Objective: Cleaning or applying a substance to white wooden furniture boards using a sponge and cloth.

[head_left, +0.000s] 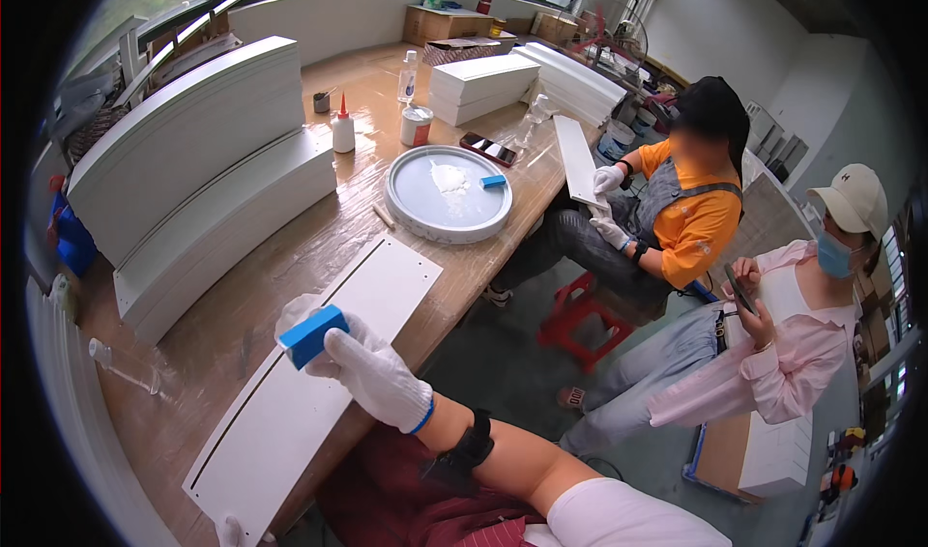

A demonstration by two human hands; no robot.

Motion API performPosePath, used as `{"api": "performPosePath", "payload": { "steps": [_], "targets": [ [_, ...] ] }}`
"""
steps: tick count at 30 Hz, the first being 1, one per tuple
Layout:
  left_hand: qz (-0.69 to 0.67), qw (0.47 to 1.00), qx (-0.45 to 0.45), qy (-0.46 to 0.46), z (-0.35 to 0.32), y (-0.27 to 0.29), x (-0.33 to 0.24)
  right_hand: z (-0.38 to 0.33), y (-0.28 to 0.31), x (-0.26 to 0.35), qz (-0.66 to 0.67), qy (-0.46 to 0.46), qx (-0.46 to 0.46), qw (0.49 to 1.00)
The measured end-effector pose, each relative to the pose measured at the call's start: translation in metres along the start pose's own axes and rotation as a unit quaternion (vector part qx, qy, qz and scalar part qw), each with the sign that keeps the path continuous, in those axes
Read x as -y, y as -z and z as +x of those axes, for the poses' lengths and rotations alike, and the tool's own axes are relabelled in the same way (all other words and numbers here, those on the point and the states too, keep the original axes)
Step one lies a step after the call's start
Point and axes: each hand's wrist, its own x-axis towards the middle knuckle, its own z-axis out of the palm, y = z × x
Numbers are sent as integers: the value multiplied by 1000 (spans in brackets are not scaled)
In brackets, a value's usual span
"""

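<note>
Head view: left hand (228,531) barely shows at the white slotted panel's (319,373) near end, grip unreadable. Right hand (372,371) clamps a blue block (312,335) on the panel; it looks light, rigid, best pinched by its sides.

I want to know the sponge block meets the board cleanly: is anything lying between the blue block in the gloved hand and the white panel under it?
Nothing visible does. The right hand holds the blue block directly over the bare white panel.

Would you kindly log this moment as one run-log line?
right hand: gloved, grip shut on blue block | block on white panel | left hand: at panel's near end, grip unclear
</note>
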Motion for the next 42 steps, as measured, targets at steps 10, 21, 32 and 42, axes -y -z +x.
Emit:
{"api": "performPosePath", "payload": {
  "steps": [10, 21, 32, 42],
  "targets": [
    [-39, 999, -21, 27, -31, -40, -17, -30, -54, -108, 120, -179, 9, 976],
    [-61, 992, -47, 102, -13, -20, -4, -7, 179, 53, 127, 133, -289, 940],
    [-117, 986, -69, 92, -9, -16, 6, -51, 193, 132, -129, 196, -331, 914],
    [-60, 993, -78, 59, -13, -31, -1, 41, 142, 91, -590, 78, -195, 780]
  ]
}}
